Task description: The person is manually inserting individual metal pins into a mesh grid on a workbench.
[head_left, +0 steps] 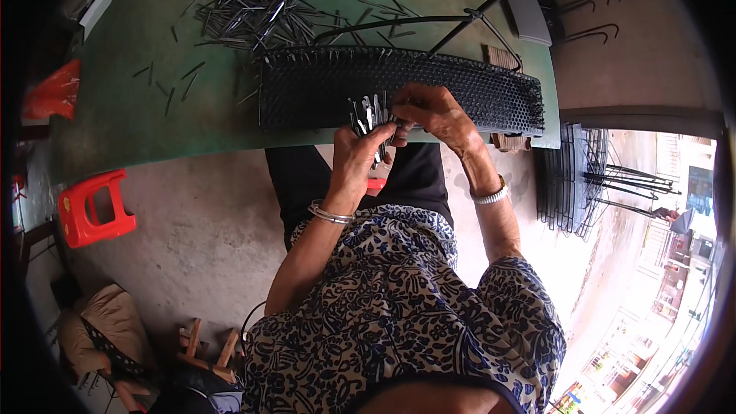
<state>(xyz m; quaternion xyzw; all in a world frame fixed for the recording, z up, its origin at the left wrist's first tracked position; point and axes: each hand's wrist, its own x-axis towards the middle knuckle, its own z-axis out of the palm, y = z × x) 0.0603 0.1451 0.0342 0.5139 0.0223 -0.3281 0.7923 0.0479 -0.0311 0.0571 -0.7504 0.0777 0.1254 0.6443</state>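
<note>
My left hand (pixel 357 155) grips a bundle of thin metal pins (pixel 369 116), their tips fanning upward at the table's near edge. My right hand (pixel 431 110) rests just right of the bundle with its fingertips pinched on one pin from it. Both hands hover over the near edge of a long black perforated panel (pixel 322 88) that lies across the green table (pixel 130 119); a few pins stand in its holes. A large loose heap of the same pins (pixel 253 0) lies on the table behind the panel.
A black wire frame (pixel 429 23) crosses the table behind the panel. A red plastic stool (pixel 96 207) stands on the concrete floor at left. Stacked wire racks (pixel 571 180) lean at right. Wooden scraps (pixel 207 349) and a cushion lie at lower left.
</note>
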